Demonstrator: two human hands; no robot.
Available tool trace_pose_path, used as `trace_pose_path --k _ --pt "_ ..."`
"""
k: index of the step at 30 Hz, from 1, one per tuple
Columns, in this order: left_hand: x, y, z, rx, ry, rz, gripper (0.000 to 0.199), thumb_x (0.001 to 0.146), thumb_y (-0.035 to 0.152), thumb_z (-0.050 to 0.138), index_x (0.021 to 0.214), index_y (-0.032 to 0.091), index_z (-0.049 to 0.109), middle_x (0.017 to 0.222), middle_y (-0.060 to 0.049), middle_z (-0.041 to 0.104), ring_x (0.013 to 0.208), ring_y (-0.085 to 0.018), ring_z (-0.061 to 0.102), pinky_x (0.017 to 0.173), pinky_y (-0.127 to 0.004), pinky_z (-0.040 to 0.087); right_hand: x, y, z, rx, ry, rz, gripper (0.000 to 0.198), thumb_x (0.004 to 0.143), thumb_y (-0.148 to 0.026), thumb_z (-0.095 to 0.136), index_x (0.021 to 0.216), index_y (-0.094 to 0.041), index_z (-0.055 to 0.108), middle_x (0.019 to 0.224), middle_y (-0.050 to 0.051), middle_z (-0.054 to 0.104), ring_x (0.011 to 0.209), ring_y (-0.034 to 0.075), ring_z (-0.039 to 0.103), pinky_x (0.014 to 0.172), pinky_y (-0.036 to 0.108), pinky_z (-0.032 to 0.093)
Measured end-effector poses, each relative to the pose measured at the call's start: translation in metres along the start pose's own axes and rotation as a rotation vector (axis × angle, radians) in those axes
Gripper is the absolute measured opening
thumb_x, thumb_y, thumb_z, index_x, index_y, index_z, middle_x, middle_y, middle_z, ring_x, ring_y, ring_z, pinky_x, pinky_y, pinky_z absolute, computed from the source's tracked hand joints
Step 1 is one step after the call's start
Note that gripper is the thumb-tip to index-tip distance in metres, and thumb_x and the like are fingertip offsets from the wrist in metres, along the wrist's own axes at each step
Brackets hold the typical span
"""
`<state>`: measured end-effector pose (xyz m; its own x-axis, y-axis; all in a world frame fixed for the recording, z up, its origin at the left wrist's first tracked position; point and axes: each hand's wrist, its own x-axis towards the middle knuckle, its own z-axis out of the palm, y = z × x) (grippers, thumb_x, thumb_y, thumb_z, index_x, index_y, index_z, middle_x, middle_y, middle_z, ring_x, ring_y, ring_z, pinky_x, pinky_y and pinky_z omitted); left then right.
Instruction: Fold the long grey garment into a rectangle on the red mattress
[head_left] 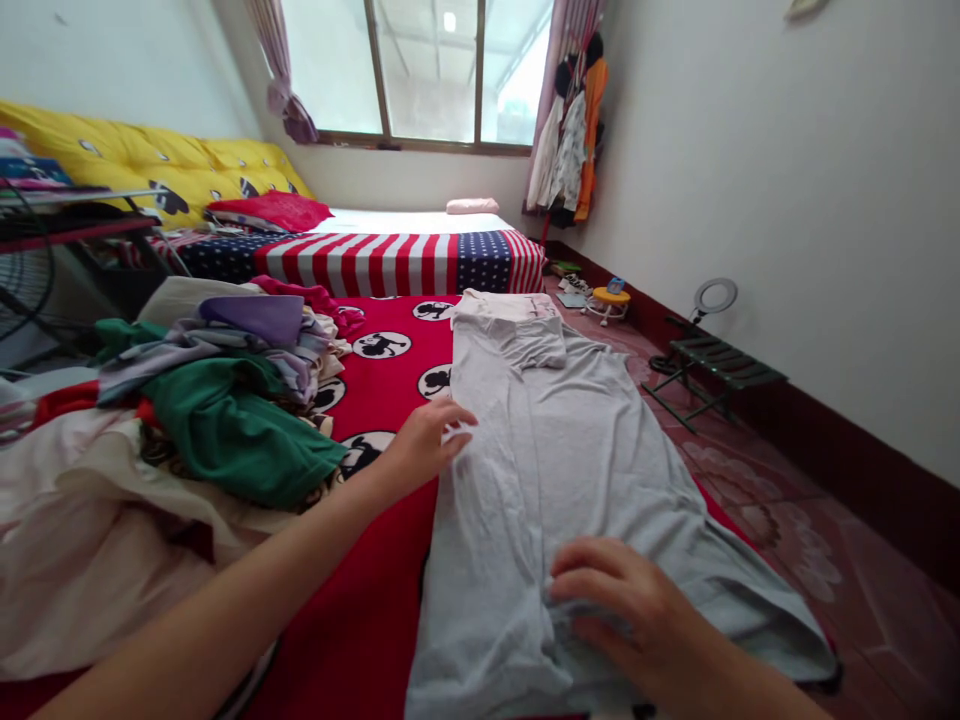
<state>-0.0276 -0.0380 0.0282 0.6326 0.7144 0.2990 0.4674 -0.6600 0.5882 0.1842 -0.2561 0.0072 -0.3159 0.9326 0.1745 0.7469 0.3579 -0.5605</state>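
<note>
A long light grey garment, perhaps a dress, is spread over the red patterned cover. Its left side is folded inward lengthwise, and a short sleeve lies bunched near the far end. Just over the garment's left edge is my left hand, fingers apart and curved, holding nothing. My right hand hovers at or just above the near part of the fabric, its fingers loosely bent and apart. Whether its fingertips touch the cloth I cannot tell. Beyond the garment's far end lies a pale folded piece of clothing.
To the left is a heap of clothes with a green garment and a purple one. A bed with a flag-patterned cover stands behind. On the right are a dark folding stool, a ring light and a small yellow stool.
</note>
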Motion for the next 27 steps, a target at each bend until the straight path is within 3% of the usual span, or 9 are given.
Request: trace_pose_path --k 2,4,6,8,11,14,19,23,27 --pt "-0.039 0.03 -0.007 -0.067 -0.236 0.106 0.011 0.088 0.022 0.059 0.084 0.017 0.069 0.077 0.002 0.065 0.073 -0.01 0.059 0.071 -0.021 0.045 -0.001 -0.007 0.006 0.008 0.021 -0.044 0.041 0.072 -0.002 0.062 0.107 -0.024 0.063 0.106 0.003 0.065 0.097 0.018 0.06 0.087 0.029 0.047" --pt "-0.076 0.052 -0.007 -0.076 -0.429 0.139 0.022 0.083 0.042 0.067 0.087 0.021 0.069 0.078 0.002 0.065 0.071 -0.012 0.059 0.067 -0.022 0.043 -0.001 -0.012 0.011 0.0 0.073 -0.071 0.047 0.069 -0.003 0.065 0.111 -0.023 0.06 0.105 0.004 0.065 0.096 0.018 0.06 0.087 0.03 0.046" --pt "-0.106 0.064 0.001 0.032 -0.455 0.186 0.045 0.066 0.057 0.077 0.096 0.024 0.067 0.087 0.001 0.065 0.074 -0.016 0.059 0.067 -0.026 0.042 -0.001 -0.016 0.016 -0.018 0.121 -0.083 0.048 0.069 -0.004 0.066 0.113 -0.022 0.058 0.106 0.004 0.065 0.096 0.019 0.059 0.088 0.03 0.044" --pt "-0.125 0.065 0.014 0.157 -0.45 0.24 0.048 0.063 0.051 0.081 0.1 0.025 0.065 0.093 -0.001 0.065 0.079 -0.019 0.059 0.068 -0.028 0.043 -0.001 -0.019 0.018 -0.043 0.125 -0.126 0.036 0.073 -0.007 0.064 0.105 -0.023 0.059 0.101 0.003 0.064 0.09 0.017 0.058 0.083 0.029 0.043" --pt "-0.135 0.054 0.03 0.224 -0.437 0.313 0.019 0.075 0.028 0.071 0.092 0.024 0.064 0.085 -0.001 0.064 0.075 -0.018 0.058 0.062 -0.026 0.041 0.0 -0.022 0.016 -0.054 0.09 -0.219 0.011 0.086 -0.011 0.054 0.086 -0.021 0.059 0.09 0.002 0.063 0.077 0.013 0.055 0.075 0.028 0.04" --pt "-0.132 0.049 0.032 0.163 -0.479 0.307 0.013 0.077 0.015 0.061 0.084 0.025 0.064 0.078 0.002 0.063 0.066 -0.013 0.058 0.054 -0.021 0.037 0.0 -0.023 0.011 0.0 0.107 -0.26 0.015 0.091 -0.012 0.046 0.083 -0.019 0.056 0.084 0.002 0.063 0.075 0.012 0.054 0.074 0.028 0.039" --pt "-0.115 0.077 0.01 0.099 -0.803 0.283 0.019 0.073 0.009 0.067 0.079 0.026 0.07 0.069 0.006 0.066 0.053 -0.008 0.057 0.045 -0.017 0.032 -0.004 -0.015 0.011 0.008 0.062 -0.266 0.015 0.09 -0.02 0.049 0.076 -0.02 0.057 0.076 0.001 0.064 0.07 0.012 0.056 0.069 0.027 0.04" --pt "-0.077 0.102 0.004 0.03 -0.639 0.23 0.014 0.081 0.021 0.067 0.092 0.028 0.072 0.075 0.004 0.071 0.066 -0.012 0.064 0.061 -0.019 0.044 -0.005 -0.004 -0.005 0.022 0.098 -0.13 0.011 0.09 -0.029 0.056 0.084 -0.022 0.062 0.08 0.001 0.067 0.074 0.015 0.06 0.069 0.028 0.044" --pt "-0.018 0.089 0.043 0.127 -0.284 0.148 0.03 0.09 0.032 0.056 0.118 0.024 0.065 0.112 -0.006 0.068 0.098 -0.02 0.065 0.088 -0.03 0.049 0.009 0.028 -0.041 -0.053 0.232 0.082 0.012 0.091 -0.026 0.053 0.085 -0.023 0.062 0.085 0.002 0.067 0.08 0.016 0.062 0.073 0.027 0.048"
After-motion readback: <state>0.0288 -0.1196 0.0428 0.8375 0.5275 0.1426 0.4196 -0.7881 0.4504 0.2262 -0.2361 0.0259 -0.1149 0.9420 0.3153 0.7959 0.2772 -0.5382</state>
